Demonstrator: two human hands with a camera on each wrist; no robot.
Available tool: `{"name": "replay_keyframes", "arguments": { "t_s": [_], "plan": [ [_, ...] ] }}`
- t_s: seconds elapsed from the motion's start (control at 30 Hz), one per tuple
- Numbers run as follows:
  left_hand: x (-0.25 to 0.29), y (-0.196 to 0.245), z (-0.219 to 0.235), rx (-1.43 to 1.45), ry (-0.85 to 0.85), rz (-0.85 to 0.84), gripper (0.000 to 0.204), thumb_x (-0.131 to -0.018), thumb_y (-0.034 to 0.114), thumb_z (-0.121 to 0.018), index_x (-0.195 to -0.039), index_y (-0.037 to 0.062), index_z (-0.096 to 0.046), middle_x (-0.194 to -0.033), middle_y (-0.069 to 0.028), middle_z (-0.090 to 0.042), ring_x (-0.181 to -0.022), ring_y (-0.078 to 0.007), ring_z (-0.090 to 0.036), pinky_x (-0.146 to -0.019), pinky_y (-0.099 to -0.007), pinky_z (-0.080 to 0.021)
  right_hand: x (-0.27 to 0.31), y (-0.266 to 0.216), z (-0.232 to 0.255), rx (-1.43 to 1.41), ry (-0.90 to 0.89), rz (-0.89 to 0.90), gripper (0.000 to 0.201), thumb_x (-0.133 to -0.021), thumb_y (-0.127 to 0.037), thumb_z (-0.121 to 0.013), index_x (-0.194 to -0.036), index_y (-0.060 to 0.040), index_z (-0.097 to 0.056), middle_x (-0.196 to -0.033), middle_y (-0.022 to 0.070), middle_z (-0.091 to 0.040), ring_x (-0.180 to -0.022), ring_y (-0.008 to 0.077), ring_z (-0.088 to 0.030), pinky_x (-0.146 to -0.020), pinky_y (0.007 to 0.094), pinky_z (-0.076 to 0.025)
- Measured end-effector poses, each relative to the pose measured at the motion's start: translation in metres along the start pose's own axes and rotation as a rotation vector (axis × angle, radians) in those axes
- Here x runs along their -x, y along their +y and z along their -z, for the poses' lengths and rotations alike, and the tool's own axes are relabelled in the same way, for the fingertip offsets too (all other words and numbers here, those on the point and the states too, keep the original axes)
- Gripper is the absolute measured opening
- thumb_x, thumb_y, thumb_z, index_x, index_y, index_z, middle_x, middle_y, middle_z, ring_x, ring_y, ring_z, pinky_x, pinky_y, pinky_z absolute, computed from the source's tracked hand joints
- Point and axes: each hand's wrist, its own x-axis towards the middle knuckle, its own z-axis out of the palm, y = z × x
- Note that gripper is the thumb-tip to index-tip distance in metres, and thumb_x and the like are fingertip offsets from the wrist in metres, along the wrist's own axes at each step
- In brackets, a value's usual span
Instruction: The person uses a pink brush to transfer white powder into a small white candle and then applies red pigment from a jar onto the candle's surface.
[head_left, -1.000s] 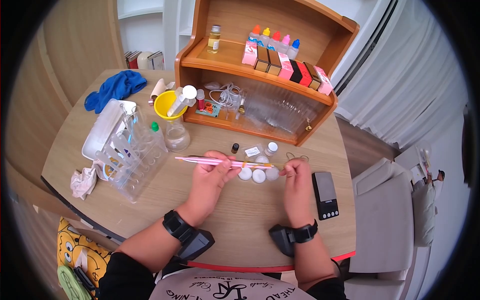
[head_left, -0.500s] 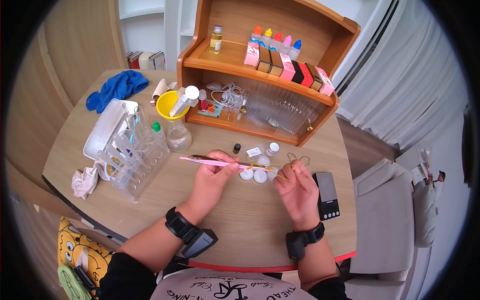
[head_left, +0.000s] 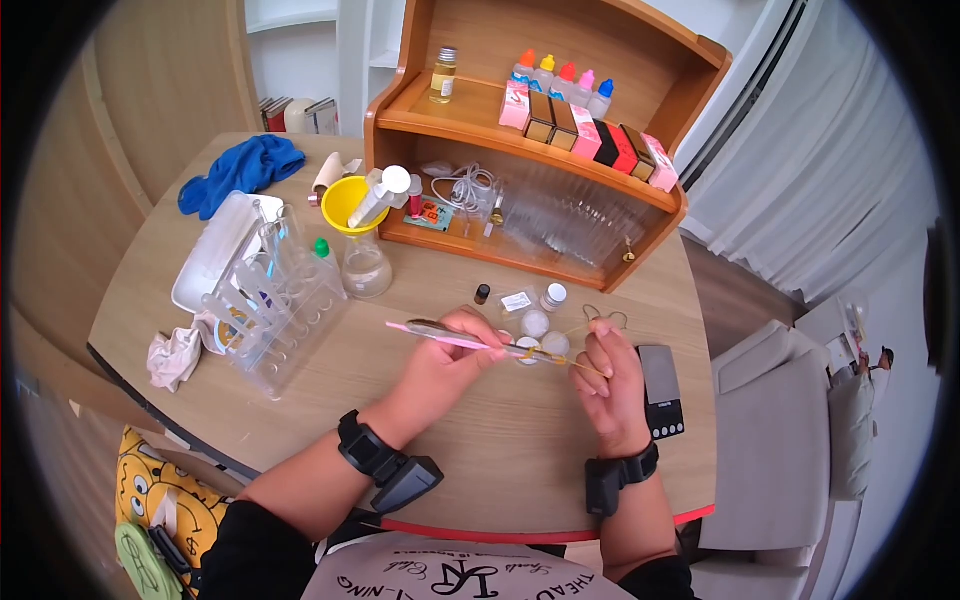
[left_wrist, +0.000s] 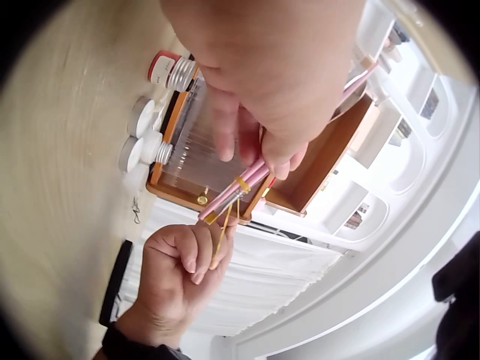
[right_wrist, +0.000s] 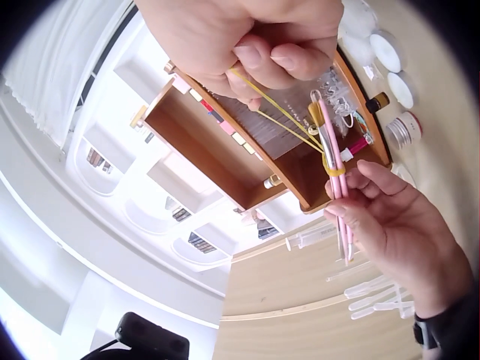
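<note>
My left hand (head_left: 445, 365) pinches a thin bundle of pink-handled sticks (right_wrist: 334, 150) between thumb and fingers, above the table. A brush with a tawny tip (right_wrist: 315, 114) and a metal ferrule shows among them in the right wrist view. A yellow rubber band (right_wrist: 289, 116) is wrapped round the bundle, and its free loop stretches out to the right. My right hand (head_left: 612, 390) holds that loop, hooked over its curled fingers. Just beyond the hands stand white-lidded jars (head_left: 535, 322) and a small dark bottle (head_left: 482, 294).
A black pocket scale (head_left: 660, 390) lies right of my right hand. On the left stand a clear test tube rack (head_left: 285, 350) and a flask (head_left: 367, 268) with a yellow funnel (head_left: 345, 205). Behind is a wooden shelf (head_left: 420, 120) with dropper bottles and small boxes.
My right hand has turned over and drawn away to the right, pulling the rubber band into a long open loop. My left hand has shifted slightly right with the bundle.
</note>
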Motion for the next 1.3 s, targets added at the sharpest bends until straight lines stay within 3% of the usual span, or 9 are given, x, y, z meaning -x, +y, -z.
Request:
{"name": "replay_keyframes", "arguments": {
  "t_s": [0.13, 0.17, 0.23, 0.3, 0.43, 0.5, 0.97, 1.23, 1.3],
  "plan": [
    [0.0, -0.001, -0.001, -0.181, -0.071, -0.004, 0.012, -0.084, 0.001, -0.061, -0.092, 0.0033, -0.051, -0.093, -0.0075, -0.056, -0.089, -0.0158, -0.059, -0.08, -0.0272, -0.049, -0.003, 0.011, -0.004, 0.06, 0.023, 0.003, 0.01, -0.093, -0.017, -0.05, -0.094, -0.0079, -0.054, -0.063, -0.0026, -0.045, -0.046, 0.0053, -0.037, -0.042, 0.0191, -0.028],
    [0.001, -0.002, -0.001, -0.18, -0.069, -0.005, 0.012, -0.084, 0.001, -0.061, -0.092, 0.0033, -0.051, -0.093, -0.0075, -0.056, -0.089, -0.0158, -0.059, -0.08, -0.0272, -0.049, -0.004, 0.013, -0.008, 0.19, 0.109, 0.14, 0.009, -0.092, -0.015, -0.052, -0.094, -0.0072, -0.055, -0.07, -0.0009, -0.05, -0.053, 0.0058, -0.042, -0.046, 0.0188, -0.033],
    [0.001, -0.003, -0.001, 0.108, 0.007, 0.143, 0.011, -0.085, 0.001, -0.06, -0.092, 0.0029, -0.051, -0.09, -0.0072, -0.057, -0.086, -0.0152, -0.06, -0.078, -0.0262, -0.049, -0.003, 0.013, -0.008, 0.321, 0.193, 0.275, 0.008, -0.092, -0.013, -0.053, -0.095, -0.0065, -0.056, -0.078, 0.0009, -0.054, -0.059, 0.0063, -0.047, -0.05, 0.0185, -0.037],
    [0.001, -0.003, 0.0, 0.136, -0.005, 0.159, 0.011, -0.085, 0.001, -0.059, -0.092, 0.0028, -0.051, -0.09, -0.0071, -0.057, -0.086, -0.0152, -0.06, -0.078, -0.0261, -0.05, -0.002, 0.01, 0.0, 0.691, 0.059, 0.458, 0.009, -0.089, -0.007, -0.055, -0.097, -0.0038, -0.06, -0.088, 0.0035, -0.057, -0.074, 0.0101, -0.053, -0.065, 0.0215, -0.043],
    [0.002, 0.0, 0.0, 0.212, -0.069, 0.213, 0.012, -0.086, 0.003, -0.059, -0.094, 0.003, -0.049, -0.089, -0.007, -0.058, -0.084, -0.0153, -0.061, -0.075, -0.0264, -0.051, 0.003, 0.003, -0.01, 0.915, -0.239, 0.499, 0.012, -0.086, -0.003, -0.057, -0.097, -0.0023, -0.063, -0.09, 0.005, -0.059, -0.083, 0.0139, -0.055, -0.076, 0.0252, -0.044],
    [0.002, -0.003, 0.002, 0.242, -0.088, 0.216, 0.013, -0.086, 0.004, -0.059, -0.095, 0.0032, -0.049, -0.089, -0.0069, -0.058, -0.084, -0.0154, -0.062, -0.075, -0.0266, -0.051, 0.005, 0.003, -0.01, 0.919, -0.366, 0.255, 0.013, -0.084, -0.003, -0.06, -0.095, -0.0033, -0.066, -0.092, 0.0053, -0.061, -0.089, 0.0166, -0.056, -0.079, 0.0275, -0.043],
    [0.003, -0.005, 0.006, 0.355, -0.23, 0.231, 0.019, -0.088, 0.011, -0.06, -0.103, 0.0049, -0.051, -0.088, -0.003, -0.06, -0.078, -0.0094, -0.058, -0.07, -0.0241, -0.049, 0.012, 0.005, -0.026, 1.071, -0.55, 0.315, 0.011, -0.076, -0.002, -0.067, -0.086, -0.0041, -0.062, -0.084, 0.0048, -0.06, -0.079, 0.018, -0.056, -0.072, 0.028, -0.044],
    [0.003, 0.004, 0.003, 0.315, -0.23, 0.4, 0.017, -0.092, 0.02, -0.054, -0.104, 0.0083, -0.048, -0.089, -0.0022, -0.057, -0.082, -0.0095, -0.057, -0.07, -0.0241, -0.049, 0.013, 0.011, -0.026, 1.055, -0.553, 0.352, 0.014, -0.071, 0.002, -0.066, -0.08, -0.0045, -0.057, -0.08, 0.0042, -0.057, -0.078, 0.0187, -0.056, -0.072, 0.0284, -0.044],
    [0.003, 0.006, 0.0, 0.304, -0.18, 0.379, 0.017, -0.092, 0.021, -0.054, -0.103, 0.0093, -0.048, -0.089, -0.002, -0.057, -0.081, -0.009, -0.057, -0.068, -0.0236, -0.049, 0.012, 0.012, -0.028, 1.06, -0.491, 0.518, 0.015, -0.07, 0.004, -0.065, -0.078, -0.0044, -0.056, -0.082, 0.0051, -0.057, -0.079, 0.019, -0.056, -0.072, 0.0289, -0.044]
  ]
}}
